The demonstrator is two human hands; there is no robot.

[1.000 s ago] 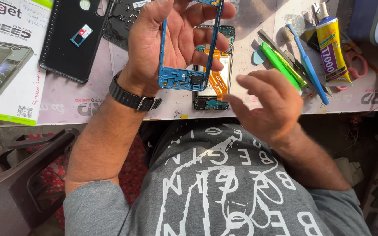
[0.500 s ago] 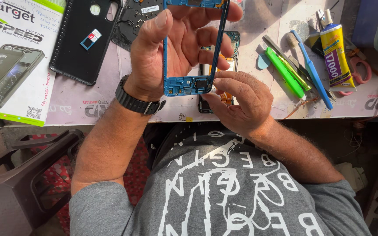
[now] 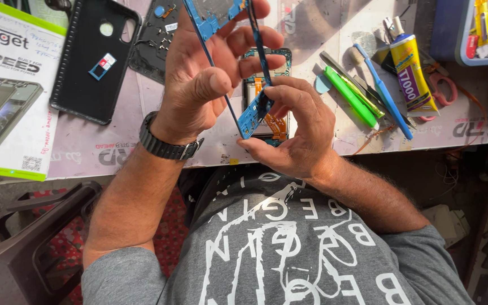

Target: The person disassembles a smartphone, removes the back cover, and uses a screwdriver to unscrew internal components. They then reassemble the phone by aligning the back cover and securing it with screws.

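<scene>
While the right hand [image 3: 297, 133] pinches the lower end of the blue phone frame [image 3: 253, 113], the left hand [image 3: 207, 79] grips its upper part, thumb across one side rail; frame tilted, held above the table edge. Opened phone [image 3: 266, 121] lies on the table [image 3: 323, 28] right behind it. Farther out: black case [image 3: 80, 68], green tool [image 3: 350, 96], blue toothbrush [image 3: 382, 90], glue tube [image 3: 413, 73].

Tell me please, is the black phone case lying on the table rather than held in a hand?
Yes, the black phone case lies flat on the table, apart from both hands.
</scene>
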